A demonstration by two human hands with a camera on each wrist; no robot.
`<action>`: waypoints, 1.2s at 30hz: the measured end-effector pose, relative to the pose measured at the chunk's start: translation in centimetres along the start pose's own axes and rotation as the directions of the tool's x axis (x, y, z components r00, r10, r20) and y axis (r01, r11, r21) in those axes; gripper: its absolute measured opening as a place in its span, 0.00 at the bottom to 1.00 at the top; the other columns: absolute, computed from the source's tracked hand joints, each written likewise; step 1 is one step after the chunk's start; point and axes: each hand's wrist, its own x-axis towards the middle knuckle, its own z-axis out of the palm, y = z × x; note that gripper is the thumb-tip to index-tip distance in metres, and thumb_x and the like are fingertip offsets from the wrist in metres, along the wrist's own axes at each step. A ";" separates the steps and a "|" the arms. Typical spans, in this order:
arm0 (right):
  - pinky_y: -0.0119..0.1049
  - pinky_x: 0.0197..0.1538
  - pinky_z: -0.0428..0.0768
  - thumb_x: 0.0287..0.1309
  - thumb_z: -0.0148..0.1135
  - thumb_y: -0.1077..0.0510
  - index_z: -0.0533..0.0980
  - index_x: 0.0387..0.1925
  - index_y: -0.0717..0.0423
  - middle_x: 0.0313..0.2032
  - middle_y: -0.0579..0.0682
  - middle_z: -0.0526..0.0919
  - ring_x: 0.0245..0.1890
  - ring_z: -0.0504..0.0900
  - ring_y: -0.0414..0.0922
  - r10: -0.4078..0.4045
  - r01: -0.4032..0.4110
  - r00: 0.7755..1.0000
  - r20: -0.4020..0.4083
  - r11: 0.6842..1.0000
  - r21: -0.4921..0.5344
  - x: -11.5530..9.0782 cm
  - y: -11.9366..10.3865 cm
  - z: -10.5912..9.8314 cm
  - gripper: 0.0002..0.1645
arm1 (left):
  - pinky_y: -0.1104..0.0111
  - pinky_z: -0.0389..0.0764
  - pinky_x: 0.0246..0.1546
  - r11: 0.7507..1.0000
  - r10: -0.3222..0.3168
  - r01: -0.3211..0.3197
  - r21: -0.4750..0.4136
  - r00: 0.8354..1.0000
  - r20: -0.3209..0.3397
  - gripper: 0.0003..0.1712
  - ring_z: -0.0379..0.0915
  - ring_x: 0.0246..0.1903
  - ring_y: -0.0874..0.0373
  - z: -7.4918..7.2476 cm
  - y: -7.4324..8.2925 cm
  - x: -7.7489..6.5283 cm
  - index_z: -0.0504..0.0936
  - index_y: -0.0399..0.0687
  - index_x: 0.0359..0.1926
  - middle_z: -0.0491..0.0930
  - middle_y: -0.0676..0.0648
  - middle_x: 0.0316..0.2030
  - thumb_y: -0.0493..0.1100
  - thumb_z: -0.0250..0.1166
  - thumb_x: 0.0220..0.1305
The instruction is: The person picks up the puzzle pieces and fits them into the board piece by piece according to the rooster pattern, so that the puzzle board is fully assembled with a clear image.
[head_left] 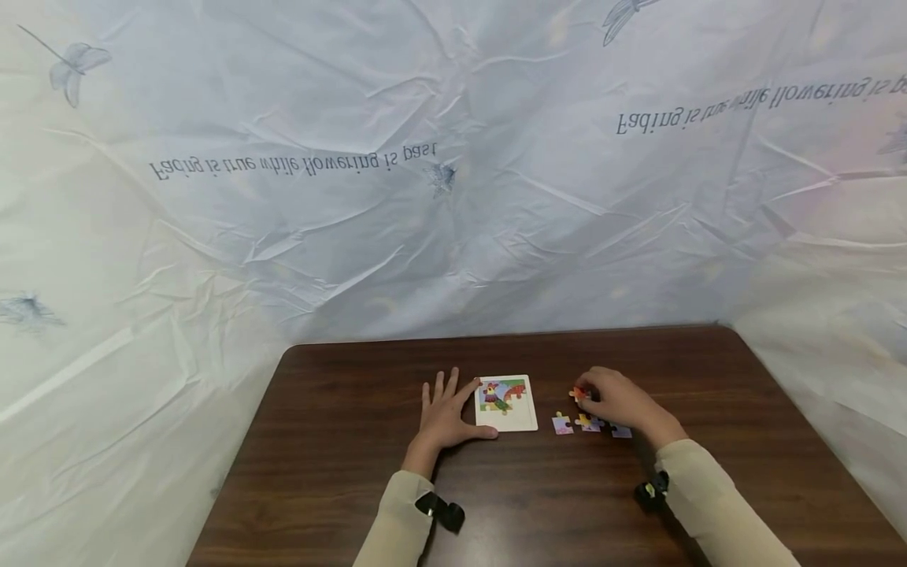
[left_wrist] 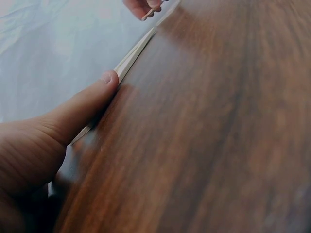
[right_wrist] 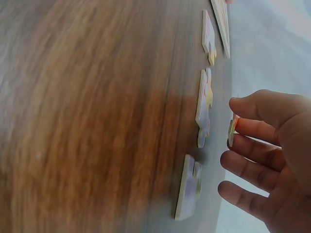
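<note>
A white puzzle tray [head_left: 523,424] lies on the table, its upper part filled with pieces that picture a rooster. Against its left side rests my left hand [head_left: 445,419], fingers spread. In the left wrist view the left thumb [left_wrist: 99,94] touches the tray's edge [left_wrist: 133,58]. To the right of the tray, my right hand [head_left: 623,400] pinches a puzzle piece [right_wrist: 232,131] between thumb and fingers, raised off the table; in the head view this piece [head_left: 579,394] looks red and orange. Loose puzzle pieces [head_left: 562,424] lie below the right hand.
The dark brown wooden table [head_left: 538,504] has rounded far corners. Behind it and at both sides hangs a creased pale sheet [head_left: 453,236] with printed words. Each forearm wears a black wrist camera [head_left: 441,510] over a beige sleeve.
</note>
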 end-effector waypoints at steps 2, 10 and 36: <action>0.46 0.41 0.84 0.65 0.72 0.61 0.84 0.48 0.60 0.42 0.49 0.83 0.39 0.82 0.44 -0.001 0.001 1.000 0.000 1.000 0.001 0.2 -0.2 0.1 0.12 | 0.35 0.30 0.78 1.000 0.000 0.000 -0.002 1.000 -0.002 0.64 0.28 0.83 0.36 0.0 0.0 0.0 0.61 0.65 0.83 0.41 0.41 0.85 0.76 0.77 0.50; 0.43 0.39 0.83 0.66 0.71 0.61 0.85 0.48 0.59 0.42 0.48 0.83 0.38 0.81 0.42 -0.019 0.018 1.000 0.011 1.000 0.022 1.1 -1.4 0.5 0.11 | 0.35 0.29 0.78 1.000 0.004 -0.004 -0.009 1.000 -0.003 0.64 0.28 0.83 0.35 0.1 -0.1 0.1 0.61 0.65 0.83 0.41 0.41 0.85 0.75 0.78 0.50; 0.38 0.37 0.79 0.67 0.71 0.60 0.85 0.52 0.60 0.45 0.49 0.82 0.34 0.77 0.39 -0.090 0.089 0.995 0.042 0.996 0.025 3.5 -4.9 2.4 0.14 | 0.36 0.29 0.78 1.000 -0.004 0.004 -0.001 1.000 -0.004 0.63 0.28 0.83 0.36 0.1 0.1 0.1 0.62 0.66 0.83 0.42 0.41 0.85 0.76 0.77 0.50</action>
